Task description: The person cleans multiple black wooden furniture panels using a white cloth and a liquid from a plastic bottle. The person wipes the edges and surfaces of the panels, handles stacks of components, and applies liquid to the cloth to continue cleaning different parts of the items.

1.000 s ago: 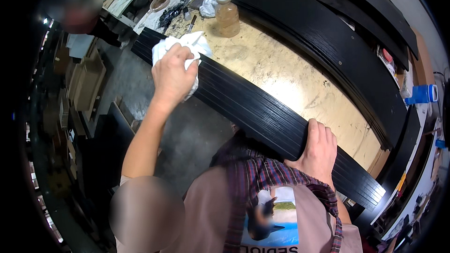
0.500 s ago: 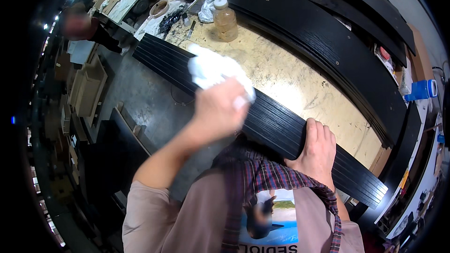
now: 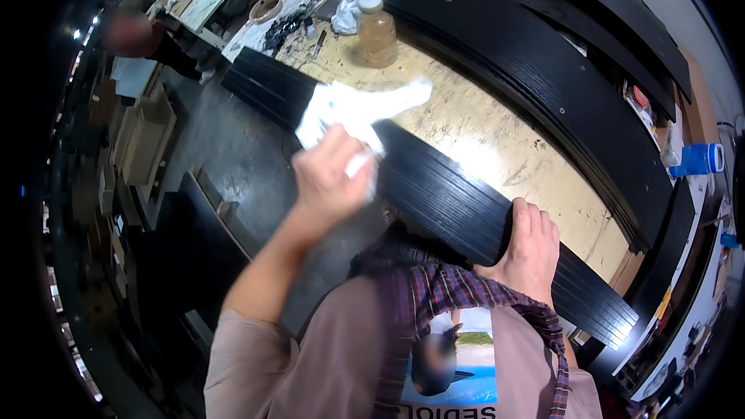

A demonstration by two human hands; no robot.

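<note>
A long black grooved board (image 3: 442, 194) lies slantwise in front of me, its far end at the upper left. My left hand (image 3: 334, 171) is closed round a bunched white cloth (image 3: 341, 112), which rests against the left half of the board; a loose end of it flares to the right, blurred. Toward the board's right end, my right hand (image 3: 528, 248) grips across its width, thumb at the near edge and fingers at the far edge. Beyond the board, a clear jar with a white lid and cloudy liquid (image 3: 377, 37) stands on the pale worktable (image 3: 466, 128).
Large black panels (image 3: 512, 62) are stacked along the table's far side. A blue jug (image 3: 697, 159) sits at the right. A round tub (image 3: 266, 9), black plastic and crumpled wrapping lie at the upper left. Another person (image 3: 140, 39) is across the floor on the left.
My left hand and the white cloth have slid left along the board, and the cloth's loose end now swings out to the right. My right hand stays in nearly the same place.
</note>
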